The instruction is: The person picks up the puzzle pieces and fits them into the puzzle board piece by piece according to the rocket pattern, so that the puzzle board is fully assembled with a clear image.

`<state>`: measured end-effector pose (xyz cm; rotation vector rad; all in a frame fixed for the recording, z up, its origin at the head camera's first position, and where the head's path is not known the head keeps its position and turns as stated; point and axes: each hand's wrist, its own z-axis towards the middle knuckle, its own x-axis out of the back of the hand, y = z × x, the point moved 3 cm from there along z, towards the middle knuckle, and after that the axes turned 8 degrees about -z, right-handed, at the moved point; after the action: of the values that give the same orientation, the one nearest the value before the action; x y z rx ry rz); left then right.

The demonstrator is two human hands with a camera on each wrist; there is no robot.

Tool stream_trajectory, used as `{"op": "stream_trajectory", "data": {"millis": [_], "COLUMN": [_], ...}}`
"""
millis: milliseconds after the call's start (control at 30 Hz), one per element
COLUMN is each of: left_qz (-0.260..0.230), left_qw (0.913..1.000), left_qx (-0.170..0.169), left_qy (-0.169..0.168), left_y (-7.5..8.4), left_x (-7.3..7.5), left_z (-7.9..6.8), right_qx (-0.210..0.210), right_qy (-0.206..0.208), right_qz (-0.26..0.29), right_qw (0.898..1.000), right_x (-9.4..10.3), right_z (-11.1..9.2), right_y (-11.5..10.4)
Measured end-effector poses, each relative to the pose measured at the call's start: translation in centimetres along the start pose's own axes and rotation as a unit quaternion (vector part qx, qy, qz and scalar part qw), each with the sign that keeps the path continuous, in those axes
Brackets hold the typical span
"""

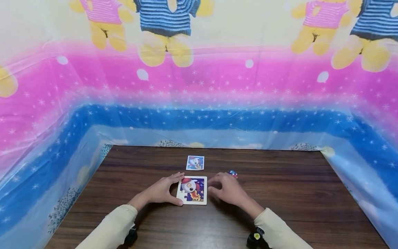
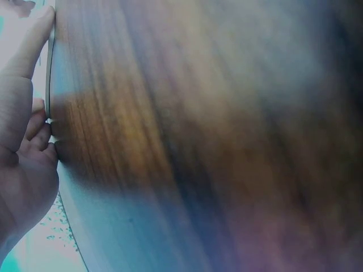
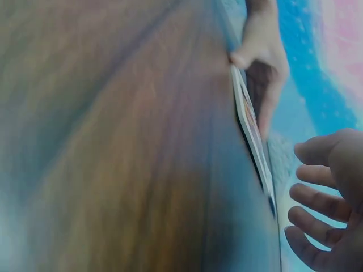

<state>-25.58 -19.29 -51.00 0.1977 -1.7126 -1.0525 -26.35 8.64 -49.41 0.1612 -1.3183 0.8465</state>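
A square jigsaw puzzle point(image 1: 194, 188) in a pale tray lies on the table, showing a white rocket with orange flames on purple. Near its lower left, a pale piece-shaped gap shows. My left hand point(image 1: 163, 190) holds the tray at its left side, thumb at the near corner and fingers at the far corner. Just off the right edge hovers my right hand point(image 1: 228, 190), fingers loosely bent and nothing between them; the right wrist view shows those fingers point(image 3: 320, 201) spread apart. Small loose puzzle pieces point(image 1: 233, 174) lie just beyond the right hand, partly hidden by it.
A small picture card point(image 1: 195, 163) with a similar rocket lies behind the puzzle. The dark wooden table point(image 1: 280, 193) reaches back to a printed cloth backdrop point(image 1: 217, 119) that surrounds it on the far side and both flanks.
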Motion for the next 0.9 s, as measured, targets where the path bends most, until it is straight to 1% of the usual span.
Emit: {"op": "stream_trajectory", "data": {"millis": [133, 200, 300, 433, 600, 733, 900], "left_qz": [-0.001, -0.002, -0.002, 0.002, 0.004, -0.002, -0.005], "left_qw": [1.0000, 1.0000, 1.0000, 1.0000, 0.9999, 0.9999, 0.9998], "left_qx": [0.000, -0.001, 0.001, 0.004, 0.012, 0.017, 0.018], "left_qy": [0.001, 0.002, 0.003, 0.003, 0.002, 0.000, -0.004], "left_y": [0.1, 0.1, 0.0, 0.0, -0.1, -0.1, 0.1], "left_x": [0.0, 0.0, 0.0, 0.0, 0.0, 0.0, 0.1], "left_z": [0.0, 0.0, -0.1, -0.1, -0.1, -0.1, -0.1], "right_qx": [-0.049, -0.068, -0.085, -0.106, -0.132, -0.145, -0.160], "right_qy": [0.027, 0.034, 0.038, 0.028, 0.015, 0.012, -0.004], "right_qz": [0.011, 0.007, -0.002, -0.006, -0.008, -0.015, -0.028], "right_qw": [0.998, 0.997, 0.996, 0.994, 0.991, 0.989, 0.987], "right_x": [1.2, 1.7, 2.2, 2.6, 3.0, 3.1, 2.9], "right_z": [-0.3, -0.5, -0.6, -0.8, -1.0, -1.0, -0.8], "right_y": [2.2, 3.4, 4.9, 6.7, 8.0, 8.6, 9.1]}}
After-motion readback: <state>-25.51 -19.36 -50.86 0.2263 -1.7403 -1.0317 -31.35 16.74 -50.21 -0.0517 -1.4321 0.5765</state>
